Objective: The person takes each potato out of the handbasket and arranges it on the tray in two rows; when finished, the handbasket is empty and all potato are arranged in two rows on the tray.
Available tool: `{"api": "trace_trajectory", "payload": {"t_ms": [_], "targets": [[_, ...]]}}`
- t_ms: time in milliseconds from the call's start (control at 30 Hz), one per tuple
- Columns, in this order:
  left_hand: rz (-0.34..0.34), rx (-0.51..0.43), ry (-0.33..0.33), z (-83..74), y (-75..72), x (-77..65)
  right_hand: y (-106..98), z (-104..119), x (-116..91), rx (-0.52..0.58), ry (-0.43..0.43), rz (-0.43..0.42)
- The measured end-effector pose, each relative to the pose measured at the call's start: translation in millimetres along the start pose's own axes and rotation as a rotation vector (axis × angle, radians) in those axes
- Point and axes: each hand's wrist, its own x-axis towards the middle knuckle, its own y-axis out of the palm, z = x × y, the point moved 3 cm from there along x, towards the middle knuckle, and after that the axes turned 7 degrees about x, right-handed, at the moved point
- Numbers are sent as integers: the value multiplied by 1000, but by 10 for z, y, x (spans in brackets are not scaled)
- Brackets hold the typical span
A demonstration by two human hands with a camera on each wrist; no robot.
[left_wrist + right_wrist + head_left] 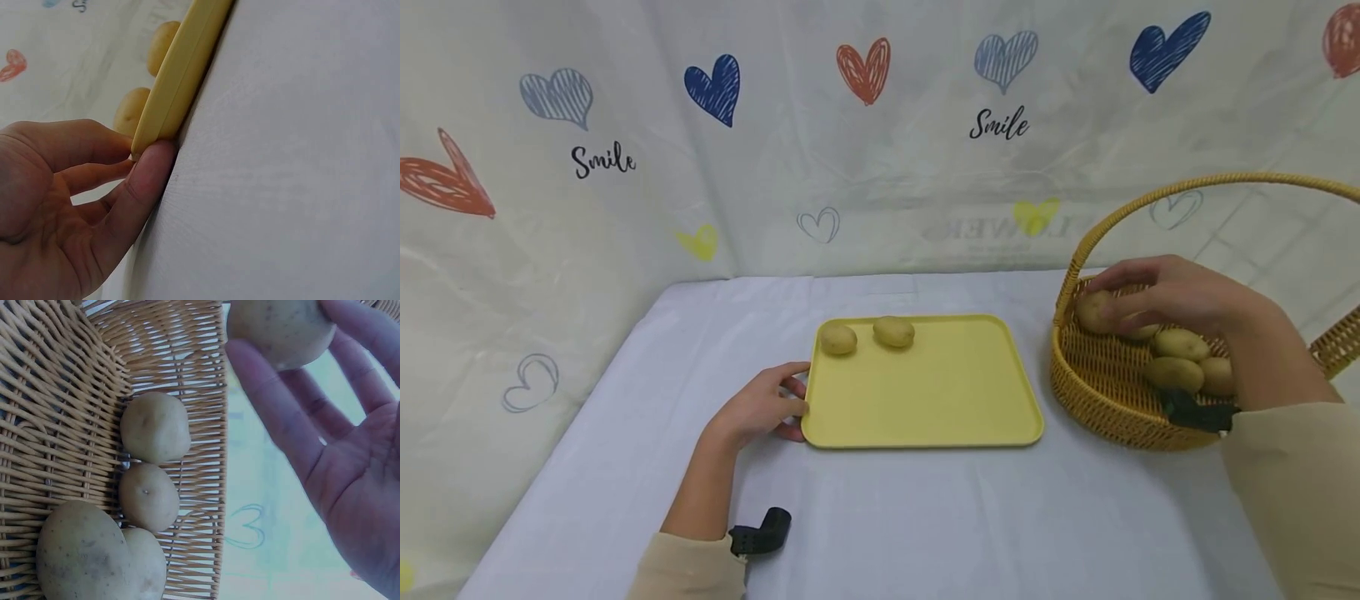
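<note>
My right hand (pixel 1180 292) holds a potato (pixel 1093 312) between thumb and fingers, at the left side of the wicker basket (pixel 1101 417). In the right wrist view this potato (pixel 281 331) appears above the basket's rim, with the thumb along its lower side. Several more potatoes (pixel 1180 343) lie inside the basket, partly hidden by my hand and wrist. On the left, my left hand (pixel 767 406) grips the edge of the yellow tray (pixel 925 392), thumb against its side in the left wrist view. Two potatoes (pixel 893 332) sit along the tray's far edge, towards its left corner.
The tall basket handle (pixel 1225 179) arches above my right hand. A white cloth (pixel 925 517) covers the table. Behind it hangs a white backdrop (pixel 895 167) printed with hearts and the word Smile. Black straps (pixel 760 533) with cameras sit on the wrists.
</note>
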Motion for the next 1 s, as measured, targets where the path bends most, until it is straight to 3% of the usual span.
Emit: {"api": "trace_trajectory", "payload": {"t_ms": [333,800,1000], "targets": [[3,7,11,-3,4,14,19,62,-119,32,3,-15],[-1,6,7,-3,1,11,233,272,-121,193,-187,78],[3,3,7,-2,8,16,319,386,-117,225,-196,93]]}}
